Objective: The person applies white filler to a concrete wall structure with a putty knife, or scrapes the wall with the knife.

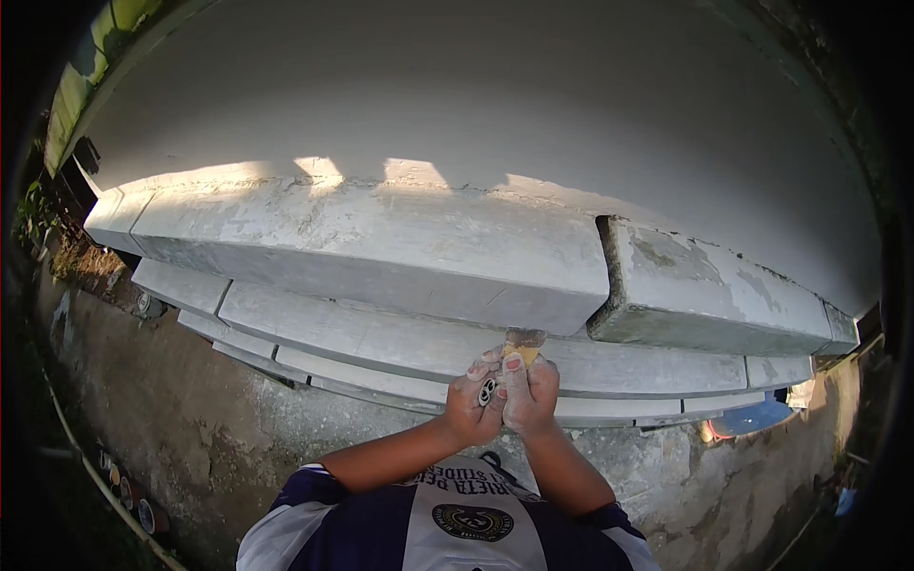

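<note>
- Ledges [381, 333] of stepped, moulded concrete run across just beyond both hands.
- Left hand [473, 402]: curled, fingers steadying the lower edge of a small folded yellowish sheet [523, 344].
- Right hand [529, 392]: pinches that sheet upright between thumb and fingers, touching the left, apparently for a firmer two-handed grip.
</note>
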The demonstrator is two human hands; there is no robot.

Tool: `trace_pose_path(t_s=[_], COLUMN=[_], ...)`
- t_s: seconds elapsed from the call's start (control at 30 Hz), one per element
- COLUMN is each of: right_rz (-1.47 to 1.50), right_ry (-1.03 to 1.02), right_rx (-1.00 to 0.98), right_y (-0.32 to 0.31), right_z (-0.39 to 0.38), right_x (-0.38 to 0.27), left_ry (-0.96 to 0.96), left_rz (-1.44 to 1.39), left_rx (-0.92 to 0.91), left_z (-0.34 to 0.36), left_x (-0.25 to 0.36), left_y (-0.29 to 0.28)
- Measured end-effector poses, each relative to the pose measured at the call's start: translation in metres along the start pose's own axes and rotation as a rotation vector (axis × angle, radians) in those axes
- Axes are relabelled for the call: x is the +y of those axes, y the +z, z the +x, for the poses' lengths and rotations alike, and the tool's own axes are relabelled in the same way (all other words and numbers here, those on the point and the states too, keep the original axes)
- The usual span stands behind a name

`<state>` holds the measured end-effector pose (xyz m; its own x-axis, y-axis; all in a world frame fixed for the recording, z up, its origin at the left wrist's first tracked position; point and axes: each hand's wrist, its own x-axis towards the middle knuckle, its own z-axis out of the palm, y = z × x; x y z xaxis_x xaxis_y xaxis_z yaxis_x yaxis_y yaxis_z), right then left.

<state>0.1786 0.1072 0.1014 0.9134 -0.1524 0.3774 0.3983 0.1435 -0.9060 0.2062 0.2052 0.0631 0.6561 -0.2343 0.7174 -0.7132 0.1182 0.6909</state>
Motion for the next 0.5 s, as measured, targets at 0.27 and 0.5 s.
trace_pose_path(t_s=[0.27,0.5], right_rz=[-0.158,0.063], right_ry=[-0.154,-0.049], right_rx=[-0.074,0.086], right_y=[-0.014,-0.013], right_z=[-0.014,0.004], right_x=[-0.010,-0.038], left_ry=[0.096,0.047], left_rz=[0.064,0.048], left_rx=[-0.096,-0.050], left_z=[-0.007,0.016], left_x=[0.011,0.024], left_y=[0.000,0.017])
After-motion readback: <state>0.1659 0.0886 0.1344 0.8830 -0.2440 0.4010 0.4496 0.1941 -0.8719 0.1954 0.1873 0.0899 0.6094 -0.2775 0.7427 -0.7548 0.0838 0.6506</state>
